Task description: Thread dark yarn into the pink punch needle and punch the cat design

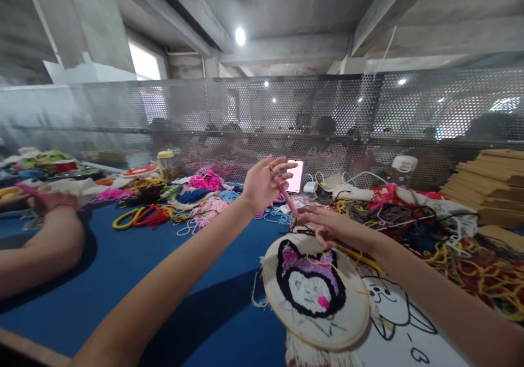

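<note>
My left hand point(264, 182) is raised above the table, several fingers stretched to the right, with a slim pink pen-like tool point(288, 199) held among them. At the tool's lower end, the fingertips of my right hand point(327, 224) come together; whatever they grip is too small to make out. Below my right hand lies a round embroidery hoop point(275, 301) with cream fabric, showing a black, purple and white character head worked in yarn. Loose yellow yarn point(341, 276) trails over it. A yellow stick-like tool point(362, 259) lies partly under my right wrist.
Heaps of coloured yarn point(208, 197) line the blue table's point(180, 268) back and right. A lit phone point(295, 176) stands upright behind my hands. A printed cartoon sheet point(393, 307) lies beside the hoop. Another person's arm point(49, 236) is at left; stacked cardboard point(491, 184) at right.
</note>
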The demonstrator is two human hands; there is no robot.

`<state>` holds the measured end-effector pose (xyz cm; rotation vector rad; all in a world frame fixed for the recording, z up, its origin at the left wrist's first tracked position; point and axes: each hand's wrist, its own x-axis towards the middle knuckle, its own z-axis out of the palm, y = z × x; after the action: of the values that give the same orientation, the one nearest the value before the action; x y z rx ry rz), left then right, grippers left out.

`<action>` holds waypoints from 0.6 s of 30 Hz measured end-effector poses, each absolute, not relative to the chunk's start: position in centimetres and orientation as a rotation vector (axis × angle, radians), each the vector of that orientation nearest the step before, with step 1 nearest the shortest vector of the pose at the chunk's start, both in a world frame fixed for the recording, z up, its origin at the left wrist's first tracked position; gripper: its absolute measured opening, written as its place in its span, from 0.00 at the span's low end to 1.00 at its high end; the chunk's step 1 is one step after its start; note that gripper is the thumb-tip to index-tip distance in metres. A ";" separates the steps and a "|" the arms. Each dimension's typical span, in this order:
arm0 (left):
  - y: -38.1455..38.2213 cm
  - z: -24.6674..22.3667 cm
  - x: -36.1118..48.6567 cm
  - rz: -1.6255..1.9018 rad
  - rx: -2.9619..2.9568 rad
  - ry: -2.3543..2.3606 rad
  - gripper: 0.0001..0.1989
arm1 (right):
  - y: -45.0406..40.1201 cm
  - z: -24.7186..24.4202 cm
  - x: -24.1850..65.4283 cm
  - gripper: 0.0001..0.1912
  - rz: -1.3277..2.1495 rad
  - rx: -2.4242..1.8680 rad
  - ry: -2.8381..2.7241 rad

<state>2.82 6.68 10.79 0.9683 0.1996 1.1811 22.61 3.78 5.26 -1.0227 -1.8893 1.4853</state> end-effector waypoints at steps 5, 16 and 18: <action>6.2 10.9 2.9 1.181 0.997 0.181 0.13 | 3.0 5.2 22.1 0.19 1.631 -0.852 -1.979; 7.2 11.2 1.8 1.293 0.934 0.251 0.12 | 4.5 4.4 23.1 0.18 1.663 -0.974 -1.995; 7.3 11.1 1.8 1.293 0.933 0.245 0.11 | 4.4 4.4 23.1 0.18 1.662 -0.984 -2.014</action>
<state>1.79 7.27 11.12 0.9334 0.2448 1.2926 23.11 4.45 4.37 -0.9837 -2.0141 1.6622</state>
